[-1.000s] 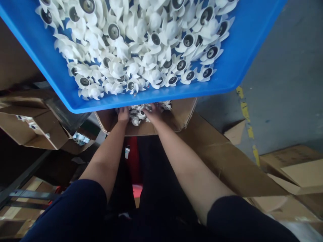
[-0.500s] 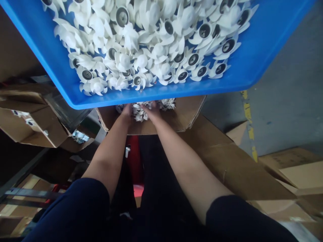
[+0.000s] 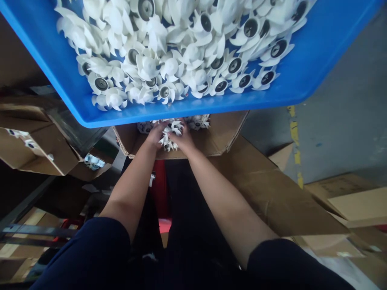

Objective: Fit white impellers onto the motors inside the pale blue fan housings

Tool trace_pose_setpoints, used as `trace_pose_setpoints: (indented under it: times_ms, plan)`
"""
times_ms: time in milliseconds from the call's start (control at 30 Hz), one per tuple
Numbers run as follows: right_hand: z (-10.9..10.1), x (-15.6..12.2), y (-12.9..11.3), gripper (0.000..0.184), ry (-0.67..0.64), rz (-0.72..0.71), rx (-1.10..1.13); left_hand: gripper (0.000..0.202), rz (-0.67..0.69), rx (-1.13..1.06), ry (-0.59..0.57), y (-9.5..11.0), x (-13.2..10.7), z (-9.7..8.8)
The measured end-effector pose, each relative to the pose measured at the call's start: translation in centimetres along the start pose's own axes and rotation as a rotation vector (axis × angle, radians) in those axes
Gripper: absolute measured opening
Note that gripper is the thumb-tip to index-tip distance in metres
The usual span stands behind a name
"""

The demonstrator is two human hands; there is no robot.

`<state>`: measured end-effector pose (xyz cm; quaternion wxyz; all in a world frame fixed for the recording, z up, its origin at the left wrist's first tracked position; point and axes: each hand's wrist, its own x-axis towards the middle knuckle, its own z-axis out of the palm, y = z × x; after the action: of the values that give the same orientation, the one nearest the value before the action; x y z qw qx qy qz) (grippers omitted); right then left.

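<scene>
Both my arms reach down into an open cardboard box point(image 3: 222, 139) that lies under the front rim of a big blue tray point(image 3: 305, 76). My left hand point(image 3: 155, 136) and my right hand point(image 3: 181, 139) are pressed together around a bunch of small white fan blades point(image 3: 171, 135), fingers curled on them. More white blades point(image 3: 198, 121) lie loose in the box just behind my hands. The blue tray above is heaped with several white fan blades point(image 3: 181, 52) with dark round hubs.
Open cardboard boxes point(image 3: 33, 149) sit at the left, one holding white parts. Flattened cardboard point(image 3: 278, 201) and more boxes point(image 3: 353, 201) lie at the right on a grey floor point(image 3: 347, 125) with a worn yellow line point(image 3: 294, 137). Something red point(image 3: 159, 185) stands between my arms.
My hands have come together and pulled back toward the box's near edge, now gathering a cluster of white blades. The view has shifted slightly, so the blue tray sits lower in the picture.
</scene>
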<state>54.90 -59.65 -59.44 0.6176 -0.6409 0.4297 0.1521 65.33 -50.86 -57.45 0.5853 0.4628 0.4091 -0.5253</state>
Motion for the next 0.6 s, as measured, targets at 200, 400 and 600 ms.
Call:
trace_pose_setpoints:
  times_ms: [200, 400, 600]
  plan:
    - [-1.7, -6.1, -4.8, 0.070, 0.084, -0.168, -0.009, 0.054, 0.200, 0.037, 0.009, 0.4, -6.0, 2.2]
    - [-3.6, -12.2, -14.1, 0.064, 0.199, -0.467, -0.219, 0.053, 0.412, 0.234, 0.004, 2.6, -14.4, 3.9]
    - [-5.0, -10.9, -20.9, 0.060, 0.209, -0.568, -0.372, 0.053, 0.474, 0.061, -0.127, 6.9, -16.7, 7.1]
